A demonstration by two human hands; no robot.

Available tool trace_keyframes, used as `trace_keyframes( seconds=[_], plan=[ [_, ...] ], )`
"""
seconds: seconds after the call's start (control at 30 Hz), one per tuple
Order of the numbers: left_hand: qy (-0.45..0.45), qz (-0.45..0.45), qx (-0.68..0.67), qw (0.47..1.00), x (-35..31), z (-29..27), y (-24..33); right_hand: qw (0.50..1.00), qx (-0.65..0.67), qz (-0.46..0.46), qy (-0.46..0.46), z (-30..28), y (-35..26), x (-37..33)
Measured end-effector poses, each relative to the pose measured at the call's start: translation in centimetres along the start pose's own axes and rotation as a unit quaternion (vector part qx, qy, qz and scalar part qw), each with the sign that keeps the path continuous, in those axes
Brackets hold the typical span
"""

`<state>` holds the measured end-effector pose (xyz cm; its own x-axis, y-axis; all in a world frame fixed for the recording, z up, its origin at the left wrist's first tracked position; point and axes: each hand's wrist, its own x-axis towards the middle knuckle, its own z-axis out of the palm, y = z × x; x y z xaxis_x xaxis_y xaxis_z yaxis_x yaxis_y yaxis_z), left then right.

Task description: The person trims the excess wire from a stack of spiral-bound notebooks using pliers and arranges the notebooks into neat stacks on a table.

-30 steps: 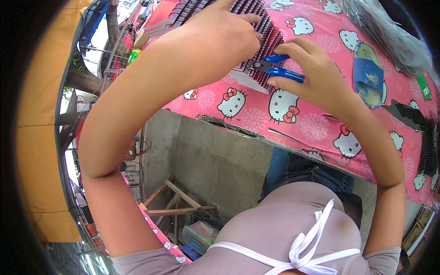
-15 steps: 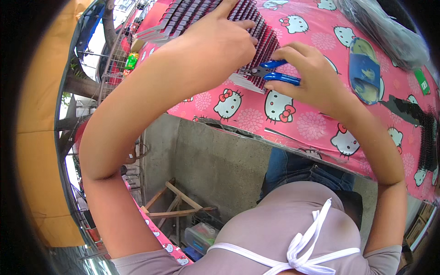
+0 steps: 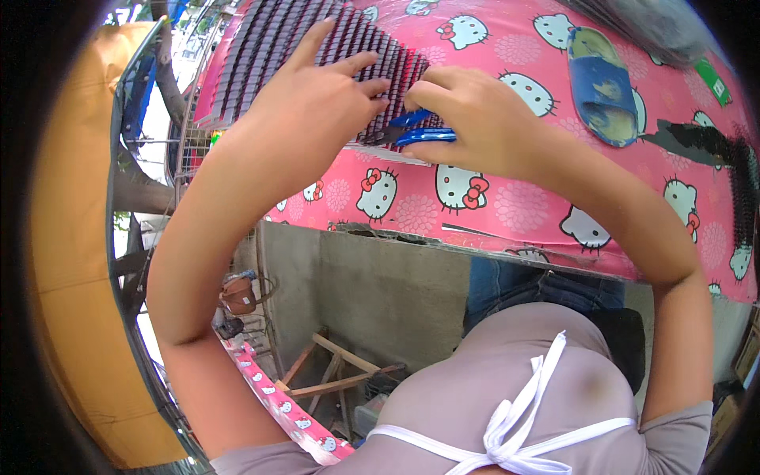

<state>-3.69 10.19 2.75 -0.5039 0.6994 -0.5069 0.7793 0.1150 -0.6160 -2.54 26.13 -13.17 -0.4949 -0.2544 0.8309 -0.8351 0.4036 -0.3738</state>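
A fanned pile of spiral-bound booklets (image 3: 261,55) lies at the far left of the table, their dark plastic coils in close rows. My left hand (image 3: 305,111) rests over the pile with its fingers spread, holding nothing. In my right hand (image 3: 487,119) is a pair of blue-handled wire cutters (image 3: 427,136), gripped between thumb and fingers. The jaws point left at the near right edge of the pile, close by my left fingers. Whether the blades are closed on a coil is too small to tell.
A pink patterned cover lies over the table (image 3: 514,210). To the right are a blue slipper (image 3: 606,95), a clear plastic bag (image 3: 641,32), a green packet (image 3: 712,81) and loose black coils (image 3: 742,198). A wooden frame (image 3: 340,388) and brown bag (image 3: 237,294) are below at left.
The view has shifted, so the pile and table sit further left. My left fingers are spread wider over the pile; the cutters stay at its near right edge.
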Motion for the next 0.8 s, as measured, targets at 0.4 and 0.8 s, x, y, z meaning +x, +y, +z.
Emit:
trace_keyframes(
  seconds=[0.4,0.8],
  plan=[
    [-0.026,0.022,-0.011,0.999,0.9,0.3,0.4,0.953,0.142,0.198,-0.177,-0.9,0.5,-1.0],
    [0.001,0.013,-0.023,1.0,1.0,0.5,0.7,0.706,0.397,0.489,-0.324,-2.0,0.5,1.9]
  ],
)
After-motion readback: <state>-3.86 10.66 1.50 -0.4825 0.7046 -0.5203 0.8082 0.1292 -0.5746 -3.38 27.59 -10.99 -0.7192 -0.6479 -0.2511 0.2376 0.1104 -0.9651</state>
